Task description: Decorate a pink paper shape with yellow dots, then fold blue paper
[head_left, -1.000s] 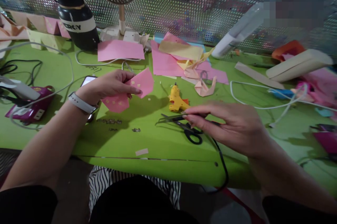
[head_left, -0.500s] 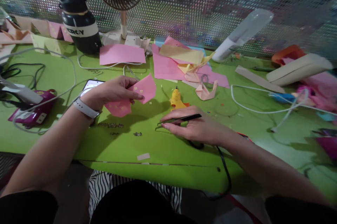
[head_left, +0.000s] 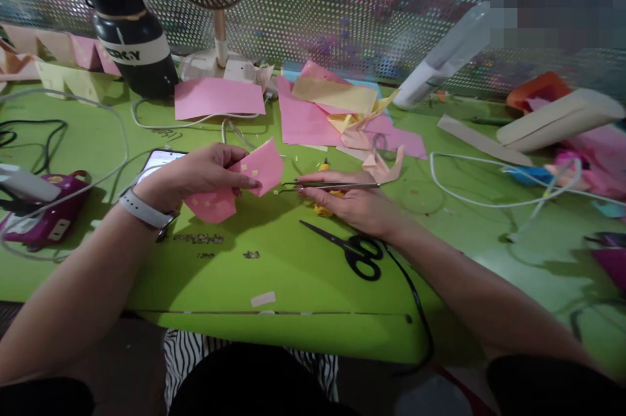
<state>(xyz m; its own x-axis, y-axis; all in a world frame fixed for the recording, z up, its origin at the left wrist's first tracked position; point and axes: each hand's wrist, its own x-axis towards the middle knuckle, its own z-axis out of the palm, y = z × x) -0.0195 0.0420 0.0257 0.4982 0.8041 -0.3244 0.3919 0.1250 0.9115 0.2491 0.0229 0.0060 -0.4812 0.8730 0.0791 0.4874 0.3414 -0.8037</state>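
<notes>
Pinching pink paper (head_left: 264, 166) in a closed left hand (head_left: 208, 171), gripping tweezers (head_left: 333, 185) at the paper's three o'clock in a closed right hand (head_left: 359, 206)

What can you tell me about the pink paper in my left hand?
The pink paper looks thin and matte, with angular edges and small pale squares on it. The left hand grips it, tilted, apparently above the green table. Two parts show; the hand hides whether they join.

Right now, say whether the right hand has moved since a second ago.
Yes: the right hand has moved left and forward relative to the yellow glue gun, now partly hidden.
</notes>
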